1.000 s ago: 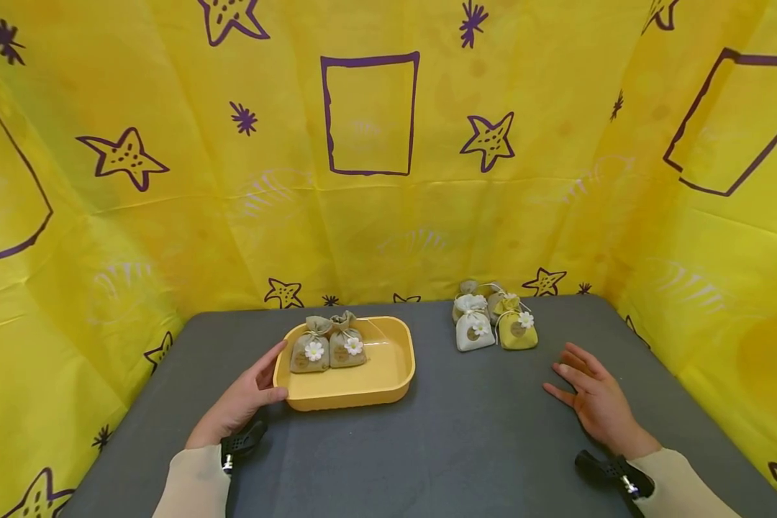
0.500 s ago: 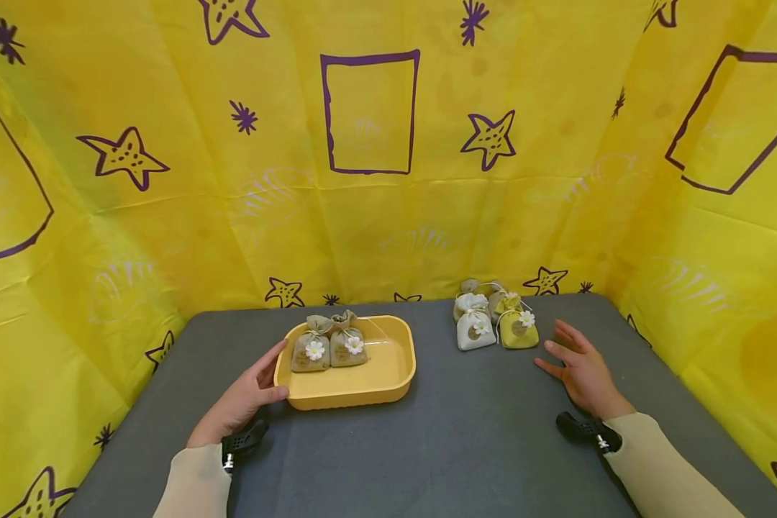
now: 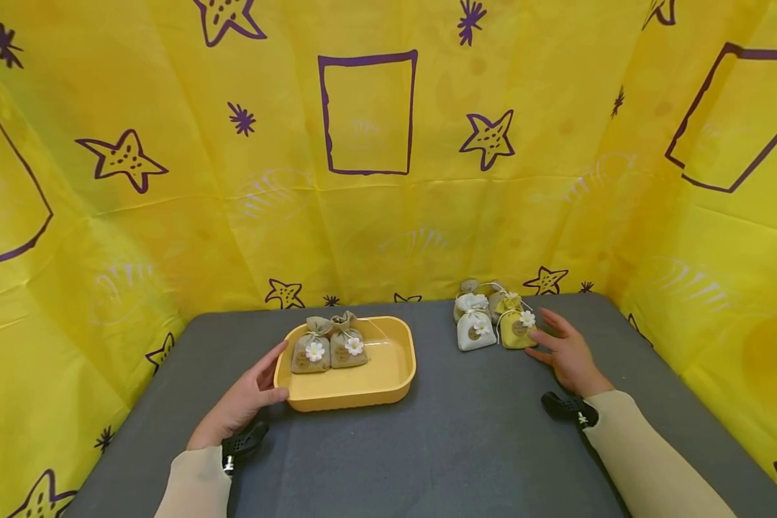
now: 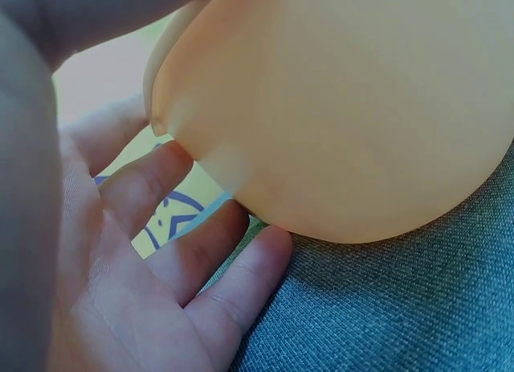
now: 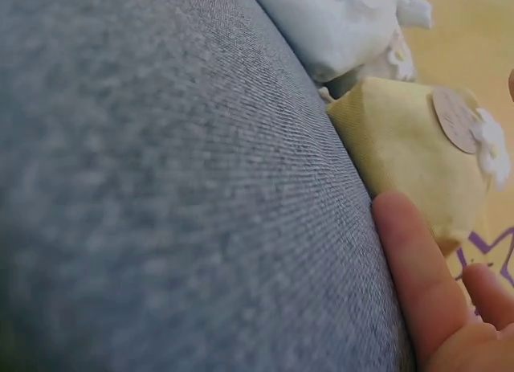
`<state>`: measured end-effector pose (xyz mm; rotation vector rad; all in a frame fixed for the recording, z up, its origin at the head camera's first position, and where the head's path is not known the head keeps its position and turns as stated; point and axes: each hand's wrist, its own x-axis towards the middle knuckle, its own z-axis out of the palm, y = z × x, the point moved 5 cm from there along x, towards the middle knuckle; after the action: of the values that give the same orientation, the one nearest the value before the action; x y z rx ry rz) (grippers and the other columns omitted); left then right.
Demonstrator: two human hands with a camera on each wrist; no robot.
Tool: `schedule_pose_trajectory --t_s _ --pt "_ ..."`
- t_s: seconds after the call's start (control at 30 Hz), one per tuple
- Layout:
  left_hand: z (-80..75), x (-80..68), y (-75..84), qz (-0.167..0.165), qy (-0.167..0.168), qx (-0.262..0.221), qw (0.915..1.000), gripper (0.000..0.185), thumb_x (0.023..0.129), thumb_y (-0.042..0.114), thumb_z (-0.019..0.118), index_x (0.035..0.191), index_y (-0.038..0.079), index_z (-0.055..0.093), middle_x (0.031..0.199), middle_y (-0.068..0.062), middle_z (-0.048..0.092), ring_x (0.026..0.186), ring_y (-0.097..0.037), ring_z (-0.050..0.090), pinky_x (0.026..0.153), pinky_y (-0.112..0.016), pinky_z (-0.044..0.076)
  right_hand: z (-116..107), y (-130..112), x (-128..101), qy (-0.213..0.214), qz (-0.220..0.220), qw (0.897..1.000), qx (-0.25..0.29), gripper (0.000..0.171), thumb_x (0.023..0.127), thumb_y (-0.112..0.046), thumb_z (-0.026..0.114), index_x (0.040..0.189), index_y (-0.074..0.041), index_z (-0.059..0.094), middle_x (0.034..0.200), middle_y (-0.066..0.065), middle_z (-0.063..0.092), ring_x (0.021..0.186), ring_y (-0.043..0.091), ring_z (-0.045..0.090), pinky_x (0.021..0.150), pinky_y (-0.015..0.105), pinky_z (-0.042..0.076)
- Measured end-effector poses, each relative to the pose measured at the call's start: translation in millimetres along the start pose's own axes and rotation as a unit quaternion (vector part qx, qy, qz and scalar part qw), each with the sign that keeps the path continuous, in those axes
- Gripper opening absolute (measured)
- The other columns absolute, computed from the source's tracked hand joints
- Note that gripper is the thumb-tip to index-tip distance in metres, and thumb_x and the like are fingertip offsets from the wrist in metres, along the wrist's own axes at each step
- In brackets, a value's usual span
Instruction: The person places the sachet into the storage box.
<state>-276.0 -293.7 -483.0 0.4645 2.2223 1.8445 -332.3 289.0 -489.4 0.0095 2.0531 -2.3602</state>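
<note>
My left hand (image 3: 242, 399) holds the left end of a yellow plastic tray (image 3: 362, 400), thumb at the front corner and fingers along the outer wall. Two brown drawstring sachets, a left one (image 3: 306, 363) and a right one (image 3: 342, 357), stand in the tray's left half, each with a white flower. To the right, my right hand (image 3: 571, 360) is beside a yellow sachet (image 3: 511, 332), thumb and fingers spread. In the right wrist view a fingertip (image 5: 393, 207) lies at the lower edge of the yellow sachet (image 5: 409, 147); whether it touches is unclear.
A white sachet (image 3: 471, 339) stands left of the yellow one, with more brownish sachets partly hidden behind them. Grey cloth (image 3: 427, 446) covers the table. A yellow printed curtain (image 3: 375, 230) closes off the back and sides.
My right hand has moved left and away from me, up to the yellow sachet. The left hand, tray and sachets stay in place.
</note>
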Motion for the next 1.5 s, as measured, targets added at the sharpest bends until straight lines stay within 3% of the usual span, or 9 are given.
schedule_pose_trajectory --t_s 0.17,0.33,0.6,0.73,0.9,1.07,1.27,1.5 --pt "-0.4 0.1 -1.1 -0.002 0.001 0.005 1.0 0.087 0.095 0.012 0.068 0.161 0.011 0.012 0.164 -0.016 0.01 0.147 -0.037 0.018 0.103 -0.026 0.038 4 0 5 -0.016 -0.006 0.999 -0.043 0.08 0.097 -0.018 0.067 0.16 -0.008 0.018 0.162 0.021 0.002 0.135 0.037 0.032 0.089 0.043 0.054" --pt "-0.6 0.6 -2.0 0.0 0.001 0.007 1.0 0.086 0.096 0.013 0.068 0.161 0.011 0.012 0.164 -0.017 0.01 0.147 -0.038 0.019 0.102 -0.026 0.039 8 1 10 -0.031 -0.001 0.996 -0.084 0.08 0.096 -0.019 0.07 0.16 -0.012 0.021 0.161 0.023 0.009 0.114 0.018 0.052 0.088 0.041 0.055" --pt "-0.2 -0.1 -1.2 0.001 0.004 0.006 1.0 0.086 0.095 0.011 0.068 0.161 0.011 0.012 0.164 -0.017 0.01 0.146 -0.037 0.019 0.101 -0.024 0.039 11 4 15 -0.031 0.004 0.989 -0.148 0.077 0.095 -0.023 0.071 0.157 -0.005 0.028 0.149 0.032 0.03 0.11 0.025 0.054 0.084 0.034 0.056" --pt "0.4 -0.2 -0.6 -0.001 0.004 0.004 1.0 0.086 0.095 0.011 0.068 0.161 0.011 0.012 0.164 -0.016 0.01 0.146 -0.037 0.02 0.101 -0.023 0.039 12 4 15 -0.018 -0.004 0.989 -0.149 0.07 0.096 -0.02 0.07 0.153 0.0 0.034 0.142 0.033 0.037 0.104 0.021 0.057 0.081 0.033 0.057" --pt "-0.9 0.6 -2.5 -0.001 0.005 0.004 1.0 0.086 0.095 0.01 0.068 0.161 0.013 0.013 0.164 -0.015 0.011 0.147 -0.035 0.02 0.101 -0.023 0.039 10 5 14 0.002 -0.007 0.989 -0.149 0.06 0.094 -0.017 0.072 0.144 0.002 0.044 0.133 0.03 0.046 0.095 0.016 0.061 0.078 0.033 0.058" --pt "-1.3 0.7 -3.3 -0.002 0.006 0.003 1.0 0.086 0.095 0.01 0.068 0.161 0.013 0.013 0.164 -0.015 0.011 0.146 -0.035 0.02 0.102 -0.025 0.039 9 4 10 0.042 -0.002 0.984 -0.17 0.048 0.09 -0.016 0.076 0.126 0.003 0.052 0.115 0.023 0.054 0.085 0.018 0.064 0.072 0.034 0.059" --pt "-0.3 0.9 -2.3 -0.003 0.004 0.007 1.0 0.085 0.096 0.011 0.068 0.161 0.014 0.013 0.164 -0.015 0.011 0.147 -0.036 0.02 0.102 -0.026 0.039 8 1 4 0.087 -0.007 0.982 -0.167 0.041 0.085 -0.013 0.081 0.111 0.004 0.053 0.105 0.019 0.058 0.074 0.017 0.066 0.065 0.035 0.06" --pt "-0.3 1.5 -2.5 -0.003 0.004 0.014 0.9999 0.085 0.096 0.011 0.067 0.161 0.014 0.012 0.164 -0.015 0.01 0.147 -0.037 0.019 0.103 -0.028 0.038 2 -6 -2 0.156 -0.017 0.962 -0.223 0.042 0.081 -0.027 0.086 0.099 0.0 0.059 0.1 0.014 0.054 0.057 0.018 0.058 0.051 0.029 0.054"
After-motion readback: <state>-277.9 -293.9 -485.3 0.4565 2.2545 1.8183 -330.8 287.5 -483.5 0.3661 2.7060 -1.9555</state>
